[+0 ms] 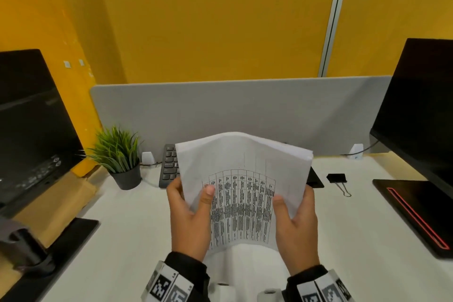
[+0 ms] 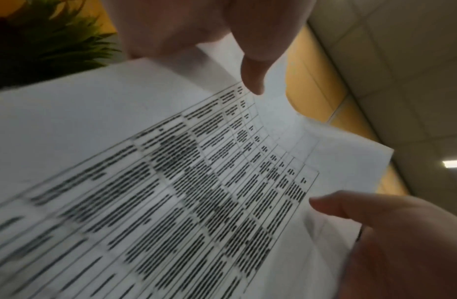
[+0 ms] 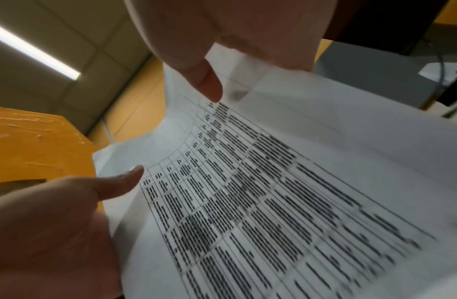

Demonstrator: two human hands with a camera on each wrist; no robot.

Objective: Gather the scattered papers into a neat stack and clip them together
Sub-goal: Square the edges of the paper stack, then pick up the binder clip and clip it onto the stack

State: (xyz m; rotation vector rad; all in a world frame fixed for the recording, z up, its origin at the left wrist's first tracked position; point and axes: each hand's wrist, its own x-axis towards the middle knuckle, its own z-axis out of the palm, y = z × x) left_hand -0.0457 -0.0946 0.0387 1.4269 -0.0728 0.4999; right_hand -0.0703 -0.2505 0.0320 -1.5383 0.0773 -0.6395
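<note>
A stack of white papers [image 1: 242, 174] with a printed table on its front sheet stands upright over the desk's middle, bowed toward me. My left hand [image 1: 193, 213] grips its left edge, thumb on the front and fingers behind. My right hand [image 1: 297, 218] grips the right edge the same way. In the left wrist view the left thumb [image 2: 253, 76] presses the papers [image 2: 171, 182]. In the right wrist view the right thumb [image 3: 206, 85] lies on the papers [image 3: 273, 182]. A black binder clip [image 1: 337, 178] lies on the desk to the right of the stack.
A dark keyboard [image 1: 169, 167] and a potted plant [image 1: 120, 154] sit behind the papers at the left. Black monitors stand at the left [image 1: 31, 117] and right [image 1: 421, 105]. A grey divider [image 1: 245, 110] closes the desk's back. Two white rolls [image 1: 221, 289] lie at the near edge.
</note>
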